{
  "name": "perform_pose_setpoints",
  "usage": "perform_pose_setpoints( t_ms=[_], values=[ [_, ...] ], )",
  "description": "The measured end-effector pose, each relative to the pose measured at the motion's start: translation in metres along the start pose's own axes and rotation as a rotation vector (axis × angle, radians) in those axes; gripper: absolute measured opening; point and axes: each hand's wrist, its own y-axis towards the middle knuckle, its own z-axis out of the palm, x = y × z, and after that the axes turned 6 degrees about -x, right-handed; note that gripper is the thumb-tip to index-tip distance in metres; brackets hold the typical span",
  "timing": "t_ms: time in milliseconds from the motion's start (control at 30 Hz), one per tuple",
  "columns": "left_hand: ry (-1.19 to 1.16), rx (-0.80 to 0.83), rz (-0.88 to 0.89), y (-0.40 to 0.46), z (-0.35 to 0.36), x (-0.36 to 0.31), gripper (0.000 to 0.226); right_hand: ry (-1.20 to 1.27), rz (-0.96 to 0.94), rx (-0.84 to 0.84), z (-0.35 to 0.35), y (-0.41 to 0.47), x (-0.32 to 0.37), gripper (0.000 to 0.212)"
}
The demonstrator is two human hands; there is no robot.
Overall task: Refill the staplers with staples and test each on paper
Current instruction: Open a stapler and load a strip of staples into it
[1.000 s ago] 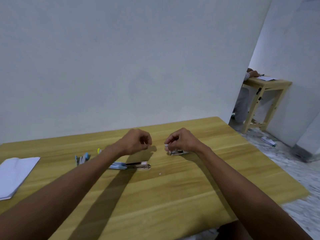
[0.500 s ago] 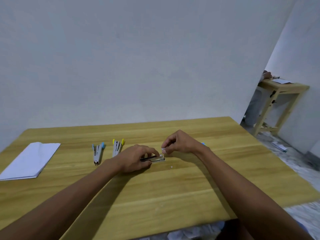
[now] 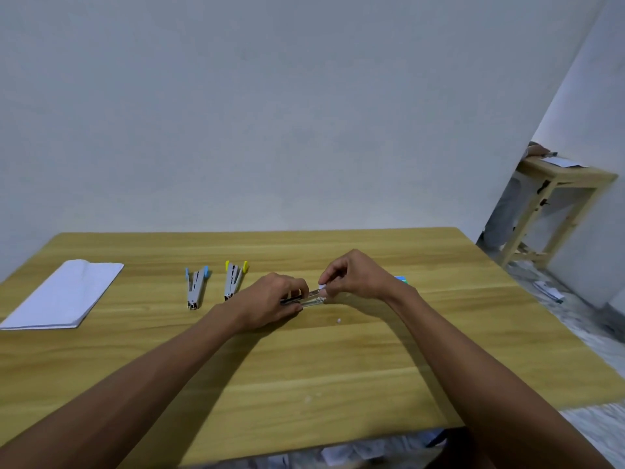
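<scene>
So my left hand (image 3: 270, 297) is curled over the back end of the open stapler (image 3: 306, 298), fingers wrapped round it and pinning it flat on the wooden table (image 3: 304, 374). My right hand (image 3: 355, 277) sits right at its 3 o'clock, thumb and fingertips pinched on something small and pale (image 3: 322, 286) directly above the stapler's front tip. Looks like a strip of staples, but honestly it's too tiny to be sure. The stapler's metal channel pokes out between the two hands, lying roughly along the 9-to-3 line, and I can see a dark strip along its upper edge.

Going outward: behind my right wrist, around 2 o'clock, a small blue box (image 3: 401, 279) peeks out, mostly hidden by the hand. Near the stapler's front tip at about 5 o'clock, there's a tiny white speck (image 3: 338, 320) on the wood.

Over at 9 to 10 o'clock from my left hand there are two more grey staplers, both splayed open in a V: the yellow-tipped stapler (image 3: 233, 279) is closer, the blue-tipped stapler (image 3: 196, 287) just beside it further left. Well apart from those, near the left edge of the table, lies a stack of white paper (image 3: 64, 294).

Way off at 2 o'clock there's a second wooden table (image 3: 558, 184) with someone (image 3: 507, 211) sitting behind it, only partly in view.
</scene>
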Motion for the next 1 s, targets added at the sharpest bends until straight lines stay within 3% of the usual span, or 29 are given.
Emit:
perform_pose_setpoints(
  t_ms=[567,767,1000],
  values=[
    [-0.032,-0.045,-0.075,-0.001,-0.001,-0.005,0.009,-0.392,-0.07,0.207,0.005,0.021,0.031,0.014],
    [-0.024,-0.073,-0.076,-0.002,0.0,-0.004,0.012,-0.412,-0.052,0.226,0.008,0.023,0.035,0.016],
    [-0.021,-0.056,-0.064,-0.002,-0.001,-0.004,0.015,-0.405,-0.02,0.202,0.003,0.023,0.022,0.041]
  ],
)
